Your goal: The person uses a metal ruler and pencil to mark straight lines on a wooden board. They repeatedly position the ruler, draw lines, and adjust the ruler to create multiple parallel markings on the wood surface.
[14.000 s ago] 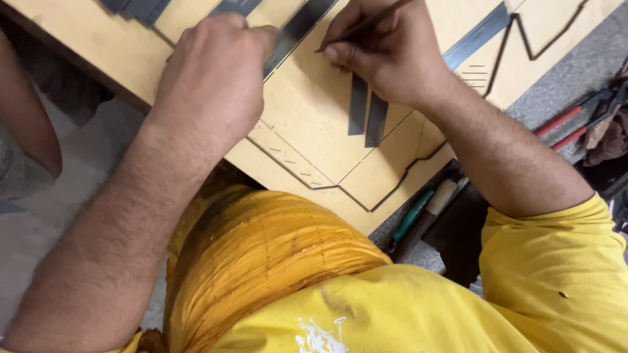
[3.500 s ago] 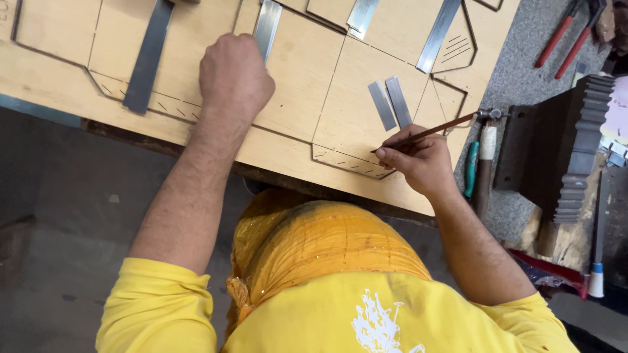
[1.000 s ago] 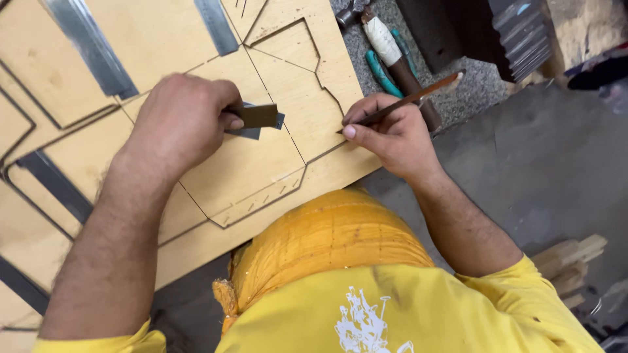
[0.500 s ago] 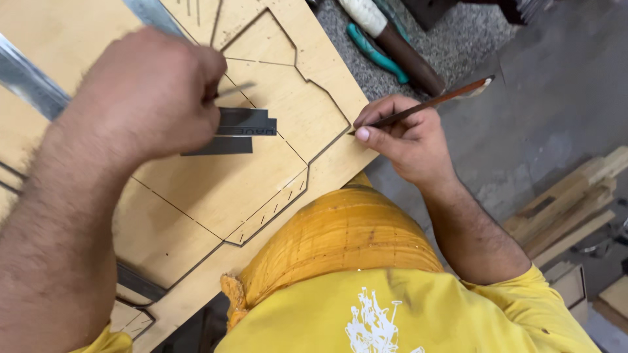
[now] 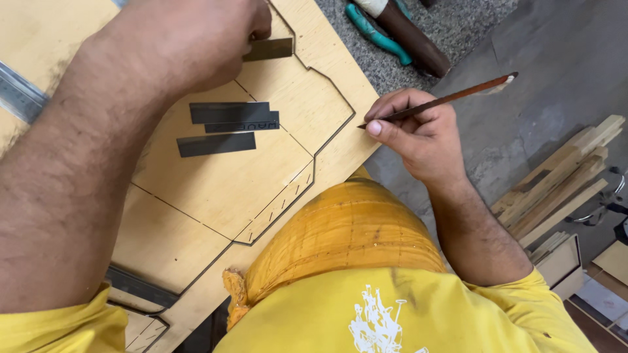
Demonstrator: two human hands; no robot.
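Plywood die board point(image 5: 216, 189), pale and cut through with thin dark slots that trace a folded-box outline, fills the left and middle of the view and lies flat under both hands, its near corner just beside the person's yellow shirt point(image 5: 405, 314). On its upper edge the left hand point(image 5: 190, 39) is curled almost closed, thumb and fingers pinching a short steel strip point(image 5: 268, 49) that rests against the board near a slot. The right hand point(image 5: 418, 134) hovers at the board's right edge with fingers folded tight around a slim reddish-brown pencil-like stick point(image 5: 438, 100), whose dark tip points at the board's rim while the other end slants up and to the right. Three more flat grey steel strips point(image 5: 226, 127) lie loose on the board between the arms, two overlapping and one just below them. A longer steel rule point(image 5: 19, 91) shows at the left edge. Beyond the board, a speckled grey bench top point(image 5: 451, 19) carries a brown-handled tool point(image 5: 412, 39) and a teal-handled one point(image 5: 376, 33) side by side. To the right lie a grey concrete floor point(image 5: 549, 98) and a stack of wooden offcuts point(image 5: 562, 189).
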